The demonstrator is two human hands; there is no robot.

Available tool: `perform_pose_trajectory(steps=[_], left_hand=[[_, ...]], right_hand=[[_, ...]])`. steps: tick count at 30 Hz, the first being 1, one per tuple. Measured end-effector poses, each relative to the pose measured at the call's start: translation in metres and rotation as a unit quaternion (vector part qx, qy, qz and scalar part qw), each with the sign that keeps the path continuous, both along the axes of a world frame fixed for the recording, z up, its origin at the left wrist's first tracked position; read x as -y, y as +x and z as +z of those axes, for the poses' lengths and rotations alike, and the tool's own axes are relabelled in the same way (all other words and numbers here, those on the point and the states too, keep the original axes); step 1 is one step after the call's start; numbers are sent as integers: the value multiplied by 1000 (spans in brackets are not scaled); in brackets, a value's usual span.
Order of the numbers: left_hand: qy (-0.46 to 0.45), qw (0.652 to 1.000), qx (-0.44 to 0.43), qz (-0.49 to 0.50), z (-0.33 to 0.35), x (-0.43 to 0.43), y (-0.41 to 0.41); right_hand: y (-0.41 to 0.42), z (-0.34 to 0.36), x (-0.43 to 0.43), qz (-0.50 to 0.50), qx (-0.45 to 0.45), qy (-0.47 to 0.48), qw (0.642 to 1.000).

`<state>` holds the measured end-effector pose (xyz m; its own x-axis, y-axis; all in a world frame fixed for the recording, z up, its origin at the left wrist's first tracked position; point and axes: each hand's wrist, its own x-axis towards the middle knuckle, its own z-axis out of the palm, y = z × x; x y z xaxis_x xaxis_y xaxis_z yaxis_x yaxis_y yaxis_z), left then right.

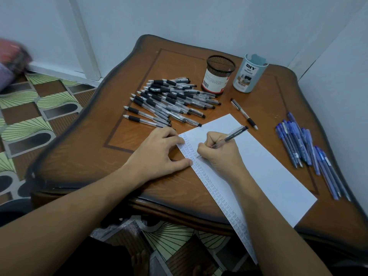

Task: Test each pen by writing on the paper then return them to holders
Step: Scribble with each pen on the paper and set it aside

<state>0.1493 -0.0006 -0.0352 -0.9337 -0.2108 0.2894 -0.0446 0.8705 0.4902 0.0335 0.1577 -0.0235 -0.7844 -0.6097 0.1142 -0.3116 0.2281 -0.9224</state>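
Observation:
My right hand [221,154] grips a clear black-grip pen [232,135], its tip down on the white paper [264,166] beside a column of small written marks along the paper's left edge. My left hand [159,154] rests flat, fingertips pressing the paper's left edge. A pile of several black pens [171,100] lies behind my left hand. One black pen [244,113] lies alone above the paper. Several blue pens [306,150] lie at the right. A black mesh holder [218,75] and a light blue holder [250,73] stand at the back.
The wooden table [127,136] sits in a corner, with walls close behind and at the right. Its front edge is near my forearms. A patterned floor lies to the left and below, and a reddish bundle [12,56] lies at the far left.

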Motion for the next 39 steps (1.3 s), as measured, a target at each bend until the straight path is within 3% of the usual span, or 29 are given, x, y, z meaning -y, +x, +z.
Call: perform_pose_trajectory(steps=[30, 39], left_hand=[[2, 1000, 3, 1, -2, 0, -1], [2, 1000, -3, -1, -2, 0, 0]], right_hand=[[-2, 3, -2, -30, 11, 1, 1000], [3, 4, -1, 8, 7, 9, 1000]])
